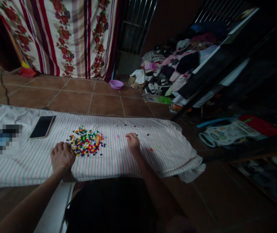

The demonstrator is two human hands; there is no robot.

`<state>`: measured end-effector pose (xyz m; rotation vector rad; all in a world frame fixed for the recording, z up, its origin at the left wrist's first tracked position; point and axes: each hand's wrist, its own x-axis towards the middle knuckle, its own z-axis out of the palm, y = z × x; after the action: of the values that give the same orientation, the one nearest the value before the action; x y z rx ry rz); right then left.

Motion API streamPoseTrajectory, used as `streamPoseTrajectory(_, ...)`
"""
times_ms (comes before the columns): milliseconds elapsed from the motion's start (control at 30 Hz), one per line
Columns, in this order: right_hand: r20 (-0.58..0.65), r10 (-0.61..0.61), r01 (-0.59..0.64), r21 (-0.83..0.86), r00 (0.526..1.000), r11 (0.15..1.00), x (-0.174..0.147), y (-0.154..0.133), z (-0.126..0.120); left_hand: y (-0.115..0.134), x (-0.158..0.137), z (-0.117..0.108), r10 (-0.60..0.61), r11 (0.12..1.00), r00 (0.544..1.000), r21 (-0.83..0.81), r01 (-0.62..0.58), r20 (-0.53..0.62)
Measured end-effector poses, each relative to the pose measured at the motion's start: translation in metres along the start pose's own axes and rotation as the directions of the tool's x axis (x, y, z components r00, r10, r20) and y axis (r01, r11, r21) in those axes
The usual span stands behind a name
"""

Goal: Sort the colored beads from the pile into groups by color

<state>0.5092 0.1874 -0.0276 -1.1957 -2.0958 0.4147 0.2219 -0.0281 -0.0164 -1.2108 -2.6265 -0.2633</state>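
A striped-cloth worktop [119, 166] stretches beneath the left grip [62, 156], palm down, and the right grip [133, 142], fingers curled; whether either grasps anything, I cannot tell. Just right of the left grip sits a heap of coloured pieces [87, 142]; beyond it, leftward, a phone [42, 127]. Loose pieces [151, 149] surround the right grip.

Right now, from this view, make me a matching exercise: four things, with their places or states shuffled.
1. left hand
2. right hand
3. phone
4. purple basin

A. on the tiled floor
B. among a few scattered pieces
C. dark-screened, near the far edge of the striped cloth
D. palm down at the left edge of the multicoloured pile

Pairs: 1-D, 2-B, 3-C, 4-A
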Motion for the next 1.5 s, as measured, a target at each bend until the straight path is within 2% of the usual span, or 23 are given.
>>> streamPoseTrajectory(167, -0.104, 0.111, -0.121, -0.091, 0.988, 0.988, 0.017, 0.039, -0.020, 0.001, 0.000, -0.001, -0.004, 1.000, 1.000, 0.003, 0.004, 0.006)
streamPoseTrajectory(367, -0.082, 0.171, -0.184, -0.195, 0.982, 0.963, 0.027, 0.056, -0.020, 0.000, 0.001, -0.001, -0.002, 1.000, 1.000, -0.004, 0.002, 0.021)
streamPoseTrajectory(633, -0.024, 0.111, -0.113, -0.272, 0.994, 0.956, 0.028, 0.067, -0.011, 0.001, 0.001, -0.001, -0.014, 1.000, 1.000, 0.003, 0.014, 0.026)
streamPoseTrajectory(933, -0.037, 0.130, -0.136, -0.277, 0.991, 0.951, 0.024, 0.072, -0.009, -0.001, 0.001, 0.002, -0.006, 1.000, 1.000, 0.008, 0.006, 0.016)
streamPoseTrajectory(1100, -0.085, 0.179, -0.196, -0.282, 0.980, 0.939, 0.024, 0.073, -0.008, 0.000, 0.000, 0.001, -0.006, 1.000, 1.000, 0.003, 0.006, 0.011)
streamPoseTrajectory(1267, -0.110, 0.184, -0.205, -0.230, 0.977, 0.951, 0.023, 0.071, -0.005, 0.001, 0.000, -0.003, -0.012, 1.000, 1.000, -0.016, 0.012, 0.028)
streamPoseTrajectory(1500, -0.221, 0.194, -0.233, -0.166, 0.956, 0.958, 0.016, 0.064, 0.007, 0.005, -0.002, -0.009, -0.006, 1.000, 1.000, -0.028, 0.007, 0.025)
